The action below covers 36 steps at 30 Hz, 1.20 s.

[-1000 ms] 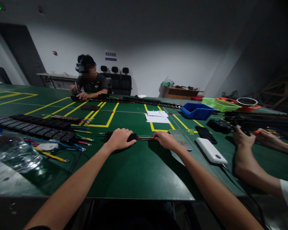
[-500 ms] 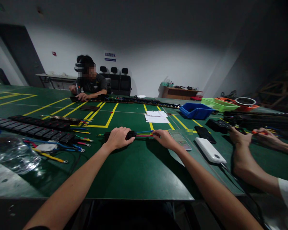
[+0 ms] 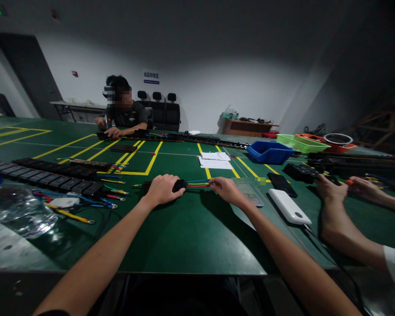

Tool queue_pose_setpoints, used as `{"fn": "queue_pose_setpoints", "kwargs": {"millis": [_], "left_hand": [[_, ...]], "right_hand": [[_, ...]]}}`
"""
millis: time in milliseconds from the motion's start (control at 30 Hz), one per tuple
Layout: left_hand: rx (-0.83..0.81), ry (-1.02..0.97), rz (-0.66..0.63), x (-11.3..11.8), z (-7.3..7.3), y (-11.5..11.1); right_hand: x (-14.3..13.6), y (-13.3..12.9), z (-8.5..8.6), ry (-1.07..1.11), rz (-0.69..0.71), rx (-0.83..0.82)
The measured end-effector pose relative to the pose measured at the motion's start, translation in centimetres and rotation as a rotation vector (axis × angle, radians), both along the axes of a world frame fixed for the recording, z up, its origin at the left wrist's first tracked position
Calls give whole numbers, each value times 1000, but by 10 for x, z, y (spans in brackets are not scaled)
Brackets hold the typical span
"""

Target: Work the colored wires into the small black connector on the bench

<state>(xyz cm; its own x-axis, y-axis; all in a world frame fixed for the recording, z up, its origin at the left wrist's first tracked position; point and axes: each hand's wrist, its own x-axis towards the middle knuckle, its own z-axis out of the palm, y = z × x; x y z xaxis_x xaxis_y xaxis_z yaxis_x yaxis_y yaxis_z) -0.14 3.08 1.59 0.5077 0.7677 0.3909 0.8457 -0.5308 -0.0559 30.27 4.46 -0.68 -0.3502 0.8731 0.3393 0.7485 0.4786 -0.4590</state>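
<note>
On the green table, a black block-shaped module [image 3: 179, 186] lies under my left hand [image 3: 163, 188], whose fingers wrap over its top. Coloured wires [image 3: 198, 184], among them blue, red and green, run from the module's right end. My right hand [image 3: 224, 188] pinches them near their far ends; the wire tips are hidden by the fingers. Short wire ends also stick out at the module's left. Just right of my right hand lies a phone-like flat panel [image 3: 253, 195], partly covered by the wrist.
Left lie rows of black modules [image 3: 49, 177], lugged cables [image 3: 74, 216] and a clear plastic bottle [image 3: 23, 213]. Right are a white power bank [image 3: 288, 206], a black phone [image 3: 282, 184] and a blue bin [image 3: 269, 152]. A co-worker's hands [image 3: 332, 186] work at right; another person [image 3: 127, 114] sits opposite.
Both my hands stay almost still on the module and wires. The co-worker's hands at the right have shifted slightly.
</note>
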Motion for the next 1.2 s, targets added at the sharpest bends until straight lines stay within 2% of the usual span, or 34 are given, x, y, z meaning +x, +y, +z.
{"fn": "queue_pose_setpoints", "kwargs": {"millis": [133, 300, 567, 733, 1033, 1200], "left_hand": [[9, 8, -54, 0, 0, -1], [26, 8, -76, 0, -2, -1], [19, -15, -88, -2, -2, 0], [23, -19, -68, -3, -2, 1], [19, -23, -21, -1, 0, 1], [30, -13, -22, -2, -1, 1]], "right_hand": [[2, 1, 0, -62, -15, 8], [5, 4, -2, -22, -9, -34], [10, 8, -3, 178, 71, -174], [8, 7, -5, 319, 63, -223], [5, 2, 5, 618, 56, -416], [4, 3, 4, 691, 65, -451]]}}
